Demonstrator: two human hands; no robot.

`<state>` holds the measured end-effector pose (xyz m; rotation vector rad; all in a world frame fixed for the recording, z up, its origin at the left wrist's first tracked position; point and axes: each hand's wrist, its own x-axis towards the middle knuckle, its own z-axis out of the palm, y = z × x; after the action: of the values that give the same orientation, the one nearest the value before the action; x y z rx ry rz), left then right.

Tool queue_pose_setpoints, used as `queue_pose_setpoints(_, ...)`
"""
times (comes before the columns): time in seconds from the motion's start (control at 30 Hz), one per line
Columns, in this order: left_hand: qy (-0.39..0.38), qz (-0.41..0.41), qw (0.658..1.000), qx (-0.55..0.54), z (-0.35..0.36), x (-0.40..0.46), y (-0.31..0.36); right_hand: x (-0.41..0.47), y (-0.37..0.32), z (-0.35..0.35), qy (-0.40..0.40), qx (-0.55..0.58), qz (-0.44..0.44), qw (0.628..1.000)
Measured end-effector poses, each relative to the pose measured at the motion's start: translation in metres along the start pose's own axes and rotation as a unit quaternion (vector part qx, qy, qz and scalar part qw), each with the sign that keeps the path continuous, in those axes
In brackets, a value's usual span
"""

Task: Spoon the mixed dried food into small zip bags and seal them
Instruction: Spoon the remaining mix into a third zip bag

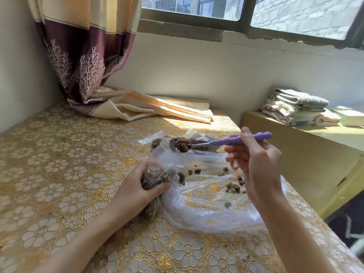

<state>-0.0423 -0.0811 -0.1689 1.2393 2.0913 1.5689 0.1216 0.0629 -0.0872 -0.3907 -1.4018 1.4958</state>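
My two bare forearms reach forward over a table (59, 174) covered in a gold flowered cloth. My left hand (145, 186) curls round a small zip bag (157, 174), gripping its lower part, which is already packed with dark dried food; its clear mouth stands open above my fingers. Just right of it lies a big bag (206, 211), flattened and nearly empty, with only scattered bits of food (234, 187) left on the plastic. My right hand (256, 164) pinches the purple handle of a spoon (242, 140) between thumb and fingers, the other fingers loosely curled. The spoon's bowl carries a heaped load (182, 145) and hovers right over the small bag's mouth, not yet tipped. I judge this bag close to full and still unsealed, and the supply almost used up. Just behind the spoon lies another zip bag (155, 139) with food in it; whether it is sealed I cannot tell. The loose plastic folds around the bag's mouth crowd the spoon and could catch spilled pieces. Farther back, a curtain (88, 62) hangs in the corner with its hem pooled on the table. To the right, folded towels (295, 107) sit on a yellow cabinet (307, 154), and a window (246, 14) runs above.
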Motion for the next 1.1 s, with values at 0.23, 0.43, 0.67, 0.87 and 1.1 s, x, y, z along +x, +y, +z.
queue_pose_setpoints(0.23, 0.001, -0.017, 0.998, -0.059, 0.000, -0.001, 0.002, -0.008, 0.016, 0.009, -0.137, -0.007, -0.064, 0.988)
queue_pose_setpoints(0.43, 0.036, -0.027, 0.996, -0.080, -0.002, -0.003, 0.006, -0.004, 0.017, -0.011, -0.052, 0.065, -0.025, 0.996)
queue_pose_setpoints(0.67, 0.056, -0.054, 0.994, -0.076, -0.003, -0.007, 0.008, 0.007, 0.030, -0.040, 0.129, -0.086, -0.027, 0.988)
queue_pose_setpoints(0.87, 0.067, -0.057, 0.993, -0.077, -0.003, -0.009, 0.006, 0.009, 0.045, -0.046, 0.139, -0.252, -0.066, 0.955)
queue_pose_setpoints(1.1, 0.070, -0.054, 0.994, -0.061, -0.003, -0.009, 0.005, 0.010, 0.056, -0.042, 0.066, -0.181, 0.037, 0.980)
